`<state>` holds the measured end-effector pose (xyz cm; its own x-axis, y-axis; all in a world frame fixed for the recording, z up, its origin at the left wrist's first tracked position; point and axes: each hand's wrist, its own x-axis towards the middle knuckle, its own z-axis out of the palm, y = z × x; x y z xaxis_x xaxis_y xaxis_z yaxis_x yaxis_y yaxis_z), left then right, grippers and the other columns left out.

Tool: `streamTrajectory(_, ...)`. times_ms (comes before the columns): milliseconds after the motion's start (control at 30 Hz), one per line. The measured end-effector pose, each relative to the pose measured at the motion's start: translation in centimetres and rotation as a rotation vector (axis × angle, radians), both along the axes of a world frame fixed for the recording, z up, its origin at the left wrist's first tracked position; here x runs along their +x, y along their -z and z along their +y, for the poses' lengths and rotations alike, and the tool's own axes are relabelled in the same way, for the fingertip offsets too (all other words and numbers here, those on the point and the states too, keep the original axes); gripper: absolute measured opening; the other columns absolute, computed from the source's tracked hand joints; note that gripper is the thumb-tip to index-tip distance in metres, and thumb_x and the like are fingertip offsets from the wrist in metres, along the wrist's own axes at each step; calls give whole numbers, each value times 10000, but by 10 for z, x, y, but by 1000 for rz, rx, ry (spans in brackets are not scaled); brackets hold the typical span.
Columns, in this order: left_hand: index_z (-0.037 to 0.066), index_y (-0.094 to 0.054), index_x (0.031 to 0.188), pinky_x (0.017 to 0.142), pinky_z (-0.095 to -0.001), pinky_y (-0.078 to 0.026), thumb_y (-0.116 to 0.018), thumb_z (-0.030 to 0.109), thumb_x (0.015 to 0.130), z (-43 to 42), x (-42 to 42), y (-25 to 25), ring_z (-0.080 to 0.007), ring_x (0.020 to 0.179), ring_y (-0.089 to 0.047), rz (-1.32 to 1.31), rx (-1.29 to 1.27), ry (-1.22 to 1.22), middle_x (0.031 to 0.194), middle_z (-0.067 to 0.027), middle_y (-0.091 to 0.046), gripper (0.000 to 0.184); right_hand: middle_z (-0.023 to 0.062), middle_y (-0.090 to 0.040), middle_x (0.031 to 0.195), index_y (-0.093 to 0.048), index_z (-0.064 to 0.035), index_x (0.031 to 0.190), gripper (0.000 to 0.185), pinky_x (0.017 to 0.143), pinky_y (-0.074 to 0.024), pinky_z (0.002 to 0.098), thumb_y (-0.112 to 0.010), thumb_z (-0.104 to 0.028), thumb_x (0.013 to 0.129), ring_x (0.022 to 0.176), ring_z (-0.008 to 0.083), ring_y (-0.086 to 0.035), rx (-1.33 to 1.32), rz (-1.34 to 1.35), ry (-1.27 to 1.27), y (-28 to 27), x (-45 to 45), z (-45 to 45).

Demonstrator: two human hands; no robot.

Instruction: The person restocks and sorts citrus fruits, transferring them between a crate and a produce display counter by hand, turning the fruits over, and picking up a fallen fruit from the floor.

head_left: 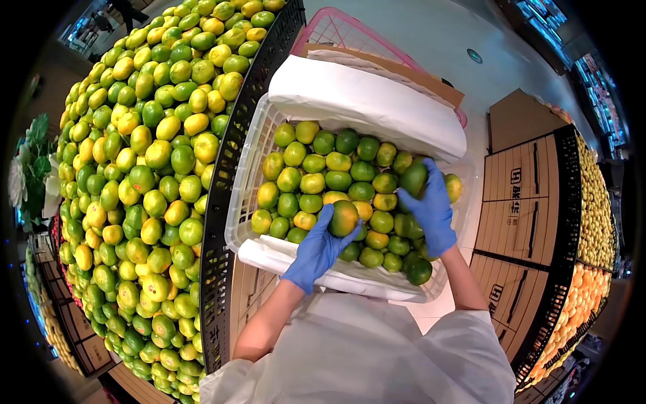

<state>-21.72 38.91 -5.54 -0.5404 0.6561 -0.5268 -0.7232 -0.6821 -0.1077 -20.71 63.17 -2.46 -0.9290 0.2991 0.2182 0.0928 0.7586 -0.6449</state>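
Observation:
Both hands wear blue gloves and are over a clear plastic crate point(242, 202) of green and yellow tangerines point(338, 161). My left hand point(317, 250), at the crate's near side, has thumb and fingers curled round a green-orange tangerine point(344, 218), raised above the others. At the crate's right part, my right hand point(432, 214) grips a dark green tangerine point(413, 178) between thumb and fingers. White paper lining point(363, 94) folds over the crate's far edge, and another strip point(269, 259) runs along the near edge. The right hand covers some fruit below it.
To the left rises a big heap of green-yellow tangerines point(158, 155) behind a black perforated rim point(225, 175). A pink basket point(356, 30) stands beyond the crate. Cardboard boxes point(515, 202) and another fruit display point(582, 296) are on the right.

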Motion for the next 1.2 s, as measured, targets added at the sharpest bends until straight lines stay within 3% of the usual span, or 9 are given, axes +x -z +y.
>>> streamTrajectory(133, 80, -349, 1341, 994, -457, -444, -504, 422, 921, 10, 3, -5, -297, 1192, -480, 10, 104, -48, 1335, -138, -423, 563, 200, -484, 1159, -407, -43, 1286, 737, 910, -418, 432, -753, -243, 667, 1034, 368, -503, 88, 26, -448, -35, 22, -68)
streamTrajectory(200, 108, -372, 1339, 1022, -408, -407, -449, 596, 878, 14, 7, -7, -277, 1214, -468, 140, -94, -6, 1327, -132, -454, 676, 192, -489, 1156, -420, -78, 1299, 703, 864, -427, 422, -731, -266, 697, 1006, 345, -514, 162, -2, -468, -36, 25, -91)
streamTrajectory(433, 86, -433, 1282, 956, -530, -430, -435, 688, 825, 4, 6, -12, -292, 1155, -515, 114, -179, 44, 1279, -117, -498, 756, 129, -542, 1142, -508, -107, 1253, 554, 871, -415, 417, -686, -278, 757, 1010, 319, -527, 55, 49, -611, -44, 22, -82)
streamTrajectory(533, 71, -507, 1192, 848, -502, -501, -482, 684, 806, 3, 4, -4, -262, 1032, -584, -59, 56, -69, 1148, -87, -579, 725, 132, -575, 1082, -534, -80, 1207, 501, 887, -408, 414, -657, -304, 777, 996, 323, -534, 89, 5, -294, -32, 12, -29)
streamTrajectory(600, 66, -520, 1171, 827, -483, -515, -488, 678, 807, -2, 3, -6, -254, 990, -601, -80, 131, -69, 1111, -79, -595, 713, 189, -518, 1138, -462, -60, 1263, 614, 938, -365, 463, -672, -326, 751, 1055, 359, -485, 614, -136, -259, -1, 12, 18)
streamTrajectory(800, 42, -534, 1175, 818, -474, -509, -454, 696, 807, -19, 0, -19, -251, 927, -625, 37, 193, -99, 1099, -88, -614, 754, 199, -510, 1013, -435, -75, 1279, 688, 945, -354, 450, -720, -317, 702, 1017, 346, -494, 920, -524, -292, 29, 8, 38)
streamTrajectory(1000, 75, -524, 1176, 727, -459, -546, -437, 645, 849, -58, 9, -49, -254, 863, -631, 155, 45, -166, 1052, -104, -602, 663, 189, -528, 932, -486, -74, 1173, 661, 756, -409, 461, -767, -264, 605, 890, 367, -515, 694, -489, -384, 38, -4, 53)
streamTrajectory(1167, 107, -491, 1235, 778, -468, -542, -425, 610, 869, -116, 37, -74, -255, 877, -628, 242, -90, -262, 1100, -98, -589, 625, 185, -539, 1167, -510, -28, 1210, 562, 890, -450, 388, -746, -126, 709, 1028, 325, -549, 228, -267, -348, 42, -21, 79)
streamTrajectory(1200, 104, -481, 1247, 775, -463, -544, -427, 594, 876, -131, 46, -83, -259, 878, -625, 248, -118, -303, 1113, -101, -587, 617, 172, -535, 1175, -497, -15, 1220, 521, 907, -447, 397, -710, -133, 759, 1056, 303, -540, -116, -294, -320, 26, -29, 67)
